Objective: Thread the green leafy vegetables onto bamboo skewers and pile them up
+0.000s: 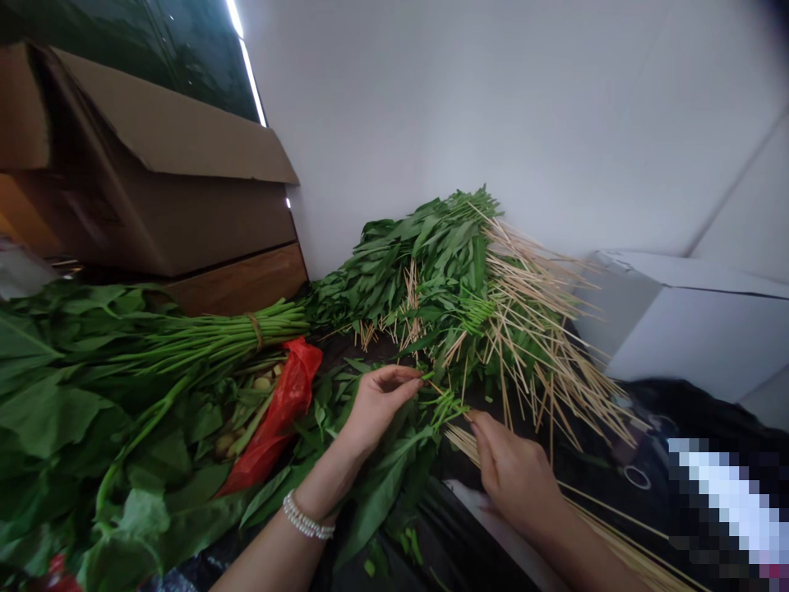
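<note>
My left hand [379, 404], with a beaded bracelet [306, 518] at the wrist, is closed in a pinch on a short green stem [426, 376]. Just to its right, my right hand [514, 464] grips a thin bamboo skewer [436, 386], its lower part hidden by the fingers. Several leafy green stems [447, 407] are bunched along the skewer between the hands, and long leaves [394, 469] hang below. Behind the hands lies a big heap of skewered leafy greens [425, 247], its bare skewer ends [542, 329] fanning to the right.
On the left, a tied bundle of long green stems [265, 325] with broad leaves lies beside a red plastic bag [277, 436]. An opened cardboard box [209, 218] stands behind it. A white box [696, 329] is at right. Loose skewers [622, 543] lie under my right forearm on black plastic [462, 534].
</note>
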`<state>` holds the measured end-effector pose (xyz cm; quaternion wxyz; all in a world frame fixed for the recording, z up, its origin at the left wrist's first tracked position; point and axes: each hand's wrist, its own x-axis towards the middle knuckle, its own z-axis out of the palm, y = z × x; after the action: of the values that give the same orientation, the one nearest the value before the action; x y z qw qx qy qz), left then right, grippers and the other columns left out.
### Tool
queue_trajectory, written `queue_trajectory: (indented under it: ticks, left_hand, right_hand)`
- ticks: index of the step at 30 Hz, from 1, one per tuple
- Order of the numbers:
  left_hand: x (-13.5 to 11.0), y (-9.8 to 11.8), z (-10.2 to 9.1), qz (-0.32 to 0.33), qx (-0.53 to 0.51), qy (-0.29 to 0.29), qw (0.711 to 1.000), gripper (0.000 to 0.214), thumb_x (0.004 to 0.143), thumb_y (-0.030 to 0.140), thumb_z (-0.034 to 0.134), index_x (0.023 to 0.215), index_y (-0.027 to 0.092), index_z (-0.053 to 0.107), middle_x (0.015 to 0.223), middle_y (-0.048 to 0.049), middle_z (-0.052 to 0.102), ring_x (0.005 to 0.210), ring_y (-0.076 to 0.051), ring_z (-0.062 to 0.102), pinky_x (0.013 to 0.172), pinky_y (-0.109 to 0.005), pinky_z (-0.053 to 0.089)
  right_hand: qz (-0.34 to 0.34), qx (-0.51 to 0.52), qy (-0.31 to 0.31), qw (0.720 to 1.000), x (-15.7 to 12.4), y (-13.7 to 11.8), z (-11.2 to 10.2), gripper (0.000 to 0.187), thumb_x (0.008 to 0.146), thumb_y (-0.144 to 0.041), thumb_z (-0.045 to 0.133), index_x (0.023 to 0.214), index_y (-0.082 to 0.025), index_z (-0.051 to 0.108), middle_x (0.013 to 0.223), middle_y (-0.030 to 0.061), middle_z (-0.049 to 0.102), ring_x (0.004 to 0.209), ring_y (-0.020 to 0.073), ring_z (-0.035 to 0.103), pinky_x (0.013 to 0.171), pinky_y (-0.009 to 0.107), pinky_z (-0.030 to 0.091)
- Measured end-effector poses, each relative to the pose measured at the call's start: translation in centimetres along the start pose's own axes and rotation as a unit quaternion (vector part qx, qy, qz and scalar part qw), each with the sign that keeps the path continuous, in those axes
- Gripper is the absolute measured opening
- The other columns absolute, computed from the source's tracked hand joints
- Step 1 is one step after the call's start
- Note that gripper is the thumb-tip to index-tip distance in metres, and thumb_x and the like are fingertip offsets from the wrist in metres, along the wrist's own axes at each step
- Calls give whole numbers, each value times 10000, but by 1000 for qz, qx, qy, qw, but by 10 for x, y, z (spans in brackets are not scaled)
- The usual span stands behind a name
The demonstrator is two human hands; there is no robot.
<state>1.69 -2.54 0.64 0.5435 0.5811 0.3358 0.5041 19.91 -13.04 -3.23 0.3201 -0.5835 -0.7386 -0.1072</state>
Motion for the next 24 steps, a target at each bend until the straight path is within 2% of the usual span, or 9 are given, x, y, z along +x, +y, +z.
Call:
queue_trajectory:
  ticks: [12,24]
  left_hand:
    - [0,-2,0,-2,15,-12,1000,184,651,285,786,771,152,746,708,-15,711,644,-116,607,648,-209,463]
    - [-1,-3,2,24,54,-6,998,128,645,237,781,737,154,747,718,-21,729,652,-126,623,657,-213,477]
  right_hand:
    - [3,15,-1,1000,0,0,1,243,939,-150,311,1061,-211,512,867,20,680,715,170,685,614,254,464]
    - [19,9,-16,1000,0,-2,0,234,942,-166,308,1055,-224,505,838,-1,678,684,189,691,580,275,465]
